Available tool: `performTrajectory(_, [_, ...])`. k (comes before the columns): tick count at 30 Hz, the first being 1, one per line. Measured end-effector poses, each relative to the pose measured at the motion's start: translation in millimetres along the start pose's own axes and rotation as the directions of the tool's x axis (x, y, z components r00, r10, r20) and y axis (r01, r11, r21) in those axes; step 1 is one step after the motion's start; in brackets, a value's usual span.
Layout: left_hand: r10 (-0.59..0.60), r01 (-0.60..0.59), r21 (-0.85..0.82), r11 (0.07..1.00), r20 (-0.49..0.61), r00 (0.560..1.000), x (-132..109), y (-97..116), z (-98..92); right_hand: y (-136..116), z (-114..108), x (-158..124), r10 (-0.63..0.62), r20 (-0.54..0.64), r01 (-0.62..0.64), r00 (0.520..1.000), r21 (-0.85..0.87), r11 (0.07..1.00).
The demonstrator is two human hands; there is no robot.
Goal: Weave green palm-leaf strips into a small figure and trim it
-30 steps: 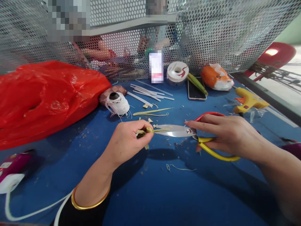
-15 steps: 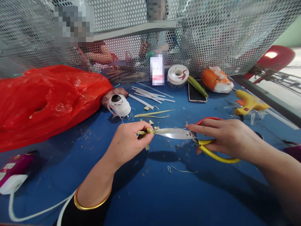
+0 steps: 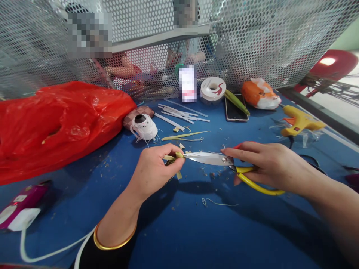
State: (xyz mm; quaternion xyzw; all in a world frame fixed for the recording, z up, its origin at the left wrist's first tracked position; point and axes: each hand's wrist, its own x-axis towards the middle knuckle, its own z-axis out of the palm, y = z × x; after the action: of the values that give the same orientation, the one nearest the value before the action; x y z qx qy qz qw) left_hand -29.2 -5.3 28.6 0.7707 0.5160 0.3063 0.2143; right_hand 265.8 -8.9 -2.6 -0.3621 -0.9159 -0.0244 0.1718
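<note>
Left hand (image 3: 154, 168), pinching green strip (image 3: 179, 154); right hand (image 3: 263, 162), gripping scissors (image 3: 210, 158); hazard: blade tips (image 3: 188, 156) beside fingers (image 3: 178, 163), a slip could nick

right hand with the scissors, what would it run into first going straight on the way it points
The scissors in the right hand lead, so their tips would probably meet the pale green piece held in the left hand first; they look very close, though depth is unclear.

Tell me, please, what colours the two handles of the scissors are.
The nearer handle is yellow; the farther handle, mostly hidden, is red, as the head view shows.
</note>
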Motion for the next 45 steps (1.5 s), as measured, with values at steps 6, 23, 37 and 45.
performTrajectory(6, [-0.014,0.014,-0.007,1.000,-0.006,1.000,1.0,0.3,1.5,-1.3,1.4,0.3,0.002,-0.001,-0.002,1.000,-0.018,1.000])
performTrajectory(23, [-0.317,0.330,-0.503,0.799,0.114,0.941,3.6,1.7,1.8,-2.8,-2.8,7.7,0.332,-0.022,-0.308,0.943,0.320,0.896])
performTrajectory(37, [-0.413,0.502,-0.864,0.053,0.438,0.798,2.7,-9.7,6.5,-5.5,4.5,10.8,0.355,0.000,-0.318,0.935,0.447,0.836])
performTrajectory(45, [-0.306,0.493,-0.814,-0.306,0.575,0.759,-1.0,-7.6,16.6,-12.7,16.3,12.9,0.284,-0.226,-0.226,0.932,0.253,0.941])
